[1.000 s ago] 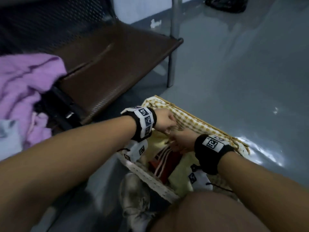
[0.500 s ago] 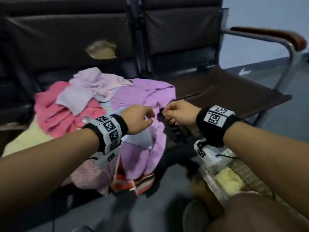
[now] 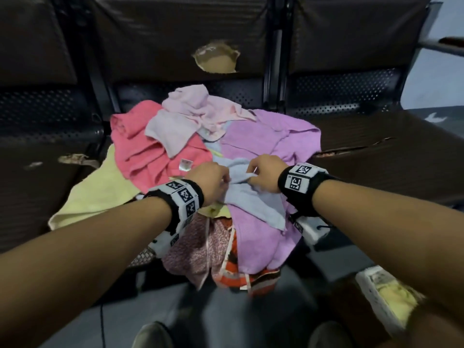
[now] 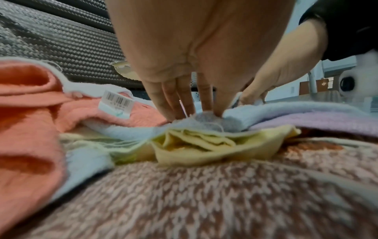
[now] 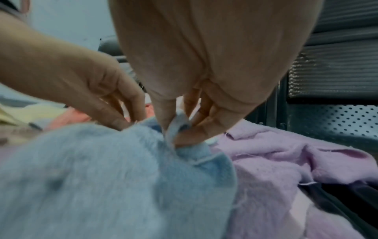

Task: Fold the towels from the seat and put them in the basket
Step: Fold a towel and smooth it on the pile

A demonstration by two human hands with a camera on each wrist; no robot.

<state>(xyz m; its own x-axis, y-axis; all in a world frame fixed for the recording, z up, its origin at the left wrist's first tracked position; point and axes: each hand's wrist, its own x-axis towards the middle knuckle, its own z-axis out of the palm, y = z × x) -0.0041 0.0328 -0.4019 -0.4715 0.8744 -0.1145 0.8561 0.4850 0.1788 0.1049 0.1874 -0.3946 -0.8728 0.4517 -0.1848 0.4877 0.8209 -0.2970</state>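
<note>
A heap of towels lies on the brown seat (image 3: 376, 151): coral (image 3: 150, 156), pale pink (image 3: 190, 109), purple (image 3: 273, 136), yellow (image 3: 98, 189), a speckled brown one (image 3: 198, 247). On top lies a light blue towel (image 3: 253, 199). My left hand (image 3: 212, 180) pinches its edge, fingertips (image 4: 206, 108) down on the blue cloth (image 4: 241, 116). My right hand (image 3: 261, 172) pinches a fold of the same blue towel (image 5: 114, 177) between thumb and fingers (image 5: 184, 127). The basket (image 3: 376, 295) sits on the floor at the lower right, with yellow cloth inside.
Dark seat backs (image 3: 175, 33) rise behind the heap, one with a torn hole (image 3: 216, 60). An orange striped cloth (image 3: 241, 275) hangs off the seat's front edge. My shoes (image 3: 153, 335) stand on the grey floor below. A bare brown seat extends to the right.
My hands left the basket, swung up to the seat and dropped onto the heap. Both now pinch the light blue towel, which they did not hold half a second ago.
</note>
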